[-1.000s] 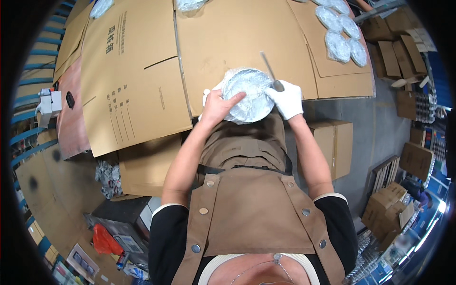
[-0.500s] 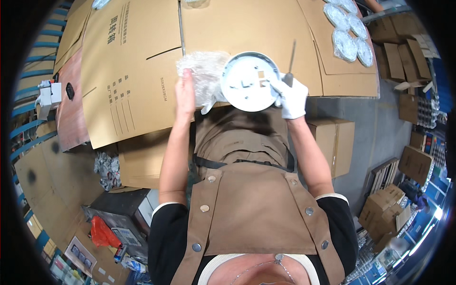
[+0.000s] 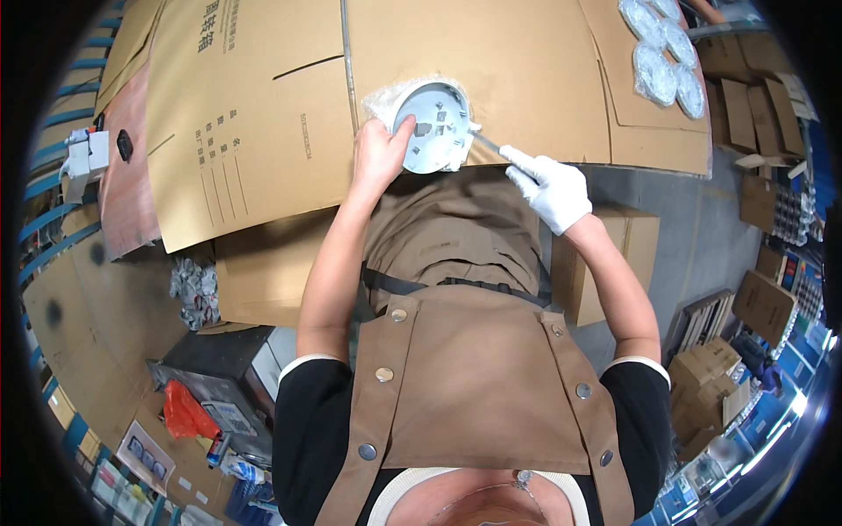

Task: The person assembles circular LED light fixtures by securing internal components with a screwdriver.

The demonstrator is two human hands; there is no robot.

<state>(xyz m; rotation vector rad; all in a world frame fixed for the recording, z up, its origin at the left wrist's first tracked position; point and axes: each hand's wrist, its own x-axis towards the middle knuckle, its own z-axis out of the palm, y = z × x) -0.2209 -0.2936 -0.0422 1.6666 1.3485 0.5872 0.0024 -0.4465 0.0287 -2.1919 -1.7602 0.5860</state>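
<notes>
My bare left hand (image 3: pixel 379 153) grips a round white shallow housing (image 3: pixel 431 140) with cut-outs in its base, thumb over the rim. Clear bubble wrap (image 3: pixel 379 101) shows behind and under the housing. In a white glove, my right hand (image 3: pixel 554 188) is closed around a long thin metal tool (image 3: pixel 488 143), its dark handle now mostly hidden. The tool's tip meets the right side of the housing's rim, which is tilted at the near edge of the cardboard-covered table (image 3: pixel 491 53).
Several wrapped round parts (image 3: pixel 653 74) lie at the table's far right. A cardboard box (image 3: pixel 627 259) stands below the right edge. At the left are a small black object (image 3: pixel 124 145) and a white box (image 3: pixel 86 162). A dark cabinet (image 3: pixel 219 381) with a red bag (image 3: pixel 187 412) stands lower left.
My left hand has moved from the bubble wrap onto the housing, which is shifted left and tilted. My right hand has let go of the housing and swung the tool against its rim.
</notes>
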